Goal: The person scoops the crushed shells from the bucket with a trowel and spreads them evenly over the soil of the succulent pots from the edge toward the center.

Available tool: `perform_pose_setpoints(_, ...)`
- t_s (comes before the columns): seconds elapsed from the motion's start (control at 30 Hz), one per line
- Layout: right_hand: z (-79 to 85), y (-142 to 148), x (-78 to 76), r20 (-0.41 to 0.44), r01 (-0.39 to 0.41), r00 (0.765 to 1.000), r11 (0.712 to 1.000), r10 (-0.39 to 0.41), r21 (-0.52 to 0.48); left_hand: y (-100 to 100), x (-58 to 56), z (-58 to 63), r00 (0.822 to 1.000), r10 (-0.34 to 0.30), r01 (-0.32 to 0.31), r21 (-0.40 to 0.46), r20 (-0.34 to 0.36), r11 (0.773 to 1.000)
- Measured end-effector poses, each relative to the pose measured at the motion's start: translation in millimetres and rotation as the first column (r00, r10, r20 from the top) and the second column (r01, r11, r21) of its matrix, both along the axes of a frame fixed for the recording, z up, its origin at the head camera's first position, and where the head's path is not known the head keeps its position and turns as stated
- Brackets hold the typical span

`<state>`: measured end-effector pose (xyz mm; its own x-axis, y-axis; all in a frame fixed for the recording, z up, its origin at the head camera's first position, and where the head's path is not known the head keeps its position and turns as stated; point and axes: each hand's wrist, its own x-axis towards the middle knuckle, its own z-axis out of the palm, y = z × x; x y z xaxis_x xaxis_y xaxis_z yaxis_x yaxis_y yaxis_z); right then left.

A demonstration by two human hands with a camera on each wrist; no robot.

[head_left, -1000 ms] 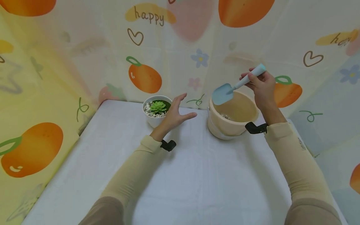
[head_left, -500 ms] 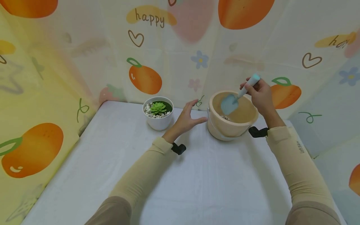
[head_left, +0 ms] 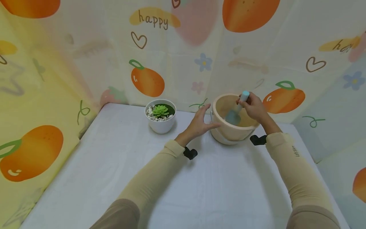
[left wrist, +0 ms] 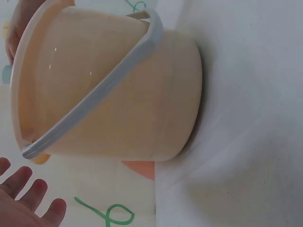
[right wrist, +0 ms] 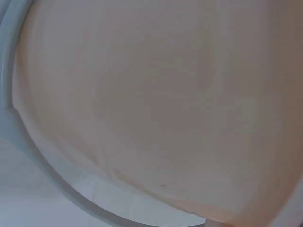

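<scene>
My right hand (head_left: pixel 254 109) holds a light-blue garden trowel (head_left: pixel 233 117) by its handle. The blade points down inside the peach bucket (head_left: pixel 228 135), partly hidden by the front rim. Whether it touches the bottom cannot be seen. My left hand (head_left: pixel 199 123), thumb and fingers spread, is at the bucket's left side and holds nothing. In the left wrist view, its fingertips (left wrist: pixel 56 210) show beside the bucket with a gap, near the lower end of the grey bail handle (left wrist: pixel 94 97). The bucket's outer wall (right wrist: pixel 142 94) fills most of the right wrist view.
A white pot (head_left: pixel 161 126) with a green succulent (head_left: pixel 160 110) and pale pebbles stands to the left of the bucket. Both stand on a white-covered table (head_left: pixel 200 190), near its back edge. A printed cloth (head_left: pixel 183 63) hangs behind.
My right hand has moved left and down, lowering the trowel from above the rim into the bucket. My left hand has shifted right, away from the pot, to the bucket's side.
</scene>
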<state>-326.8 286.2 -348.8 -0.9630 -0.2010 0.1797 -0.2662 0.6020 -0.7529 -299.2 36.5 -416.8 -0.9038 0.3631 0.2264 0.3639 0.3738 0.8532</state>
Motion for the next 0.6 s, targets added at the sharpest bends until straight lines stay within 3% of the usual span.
perform_pose_setpoints(0.37, -8.9, -3, -7.6, 0.111, -0.138, 0.986, 0.983, 0.125, 0.122, 14, -4.6, -7.4, 1.000, 0.001, 0.000, -0.006, 0.022, 1.000)
perform_pose_setpoints(0.6, -6.6, -10, -16.0, 0.063, -0.093, 0.995, 0.941, 0.076, 0.327, 20, -3.6, -6.9, 0.999, 0.029, -0.028, -0.050, 0.025, 0.998)
